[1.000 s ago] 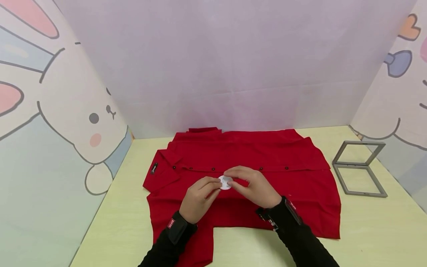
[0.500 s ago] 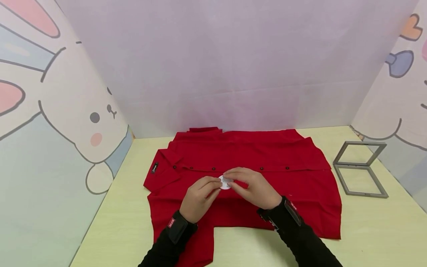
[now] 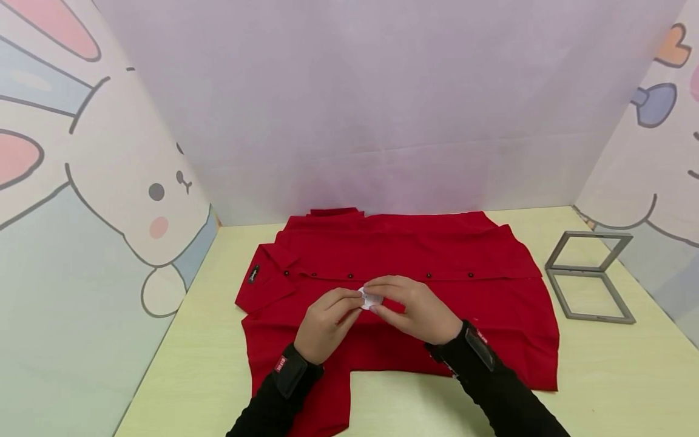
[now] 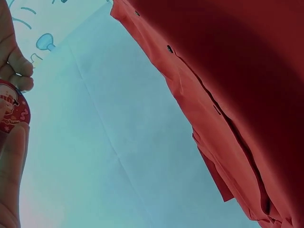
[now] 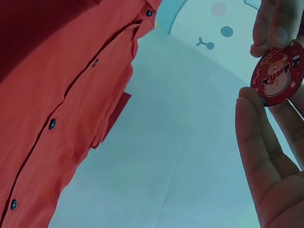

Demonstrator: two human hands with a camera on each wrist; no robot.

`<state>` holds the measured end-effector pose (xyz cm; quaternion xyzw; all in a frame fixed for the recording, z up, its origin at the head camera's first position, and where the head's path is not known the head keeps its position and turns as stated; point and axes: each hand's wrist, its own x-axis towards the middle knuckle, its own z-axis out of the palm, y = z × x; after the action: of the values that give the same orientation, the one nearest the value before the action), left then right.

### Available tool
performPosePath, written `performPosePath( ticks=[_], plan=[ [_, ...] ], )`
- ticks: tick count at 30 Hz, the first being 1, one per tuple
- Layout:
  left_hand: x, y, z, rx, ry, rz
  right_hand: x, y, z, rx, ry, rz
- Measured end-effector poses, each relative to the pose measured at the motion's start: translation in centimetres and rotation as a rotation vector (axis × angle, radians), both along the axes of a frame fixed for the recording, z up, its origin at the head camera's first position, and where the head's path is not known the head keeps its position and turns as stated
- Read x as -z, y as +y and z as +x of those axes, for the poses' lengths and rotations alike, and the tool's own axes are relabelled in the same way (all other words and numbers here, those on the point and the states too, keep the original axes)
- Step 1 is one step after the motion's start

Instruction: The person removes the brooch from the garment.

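Note:
A small round snowman sticker (image 5: 278, 78) is held up over the red shirt (image 3: 415, 249). Its white back (image 3: 369, 298) faces up in the head view, while both wrist views show the red printed face with a snowman. My left hand (image 3: 326, 325) pinches the left edge between thumb and fingers. From the other side, my right hand (image 3: 417, 309) has its thumb and fingertips bent at the right edge. The shirt lies spread out with its collar to the left and dark buttons along the front; both forearms cover part of it.
A grey hinged double frame (image 3: 590, 276) stands open at the right of the pale yellow table (image 3: 185, 346). A pale back wall and side panels with cartoon drawings enclose the table.
My right thumb has slid slightly toward me along the sticker's edge, and the right fingers cover more of the white side. The left hand keeps its hold; the shirt stays put.

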<state>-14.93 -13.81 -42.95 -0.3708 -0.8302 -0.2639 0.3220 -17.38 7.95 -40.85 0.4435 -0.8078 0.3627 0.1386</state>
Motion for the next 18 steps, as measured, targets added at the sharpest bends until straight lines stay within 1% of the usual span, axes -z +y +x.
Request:
performPosePath(
  ticks=[5, 13, 18],
  plan=[
    [-0.12, -0.03, 0.04, 0.000, 0.012, 0.003, 0.14, -0.02, -0.05, -0.011, 0.037, -0.012],
    [-0.28, -0.06, 0.06, -0.003, 0.010, 0.005, 0.60, -0.05, -0.35, -0.028, 0.128, -0.050],
    [-0.41, -0.06, 0.11, 0.005, 0.026, 0.017, 0.75, -0.02, -0.45, -0.041, 0.179, -0.078]
  ],
)
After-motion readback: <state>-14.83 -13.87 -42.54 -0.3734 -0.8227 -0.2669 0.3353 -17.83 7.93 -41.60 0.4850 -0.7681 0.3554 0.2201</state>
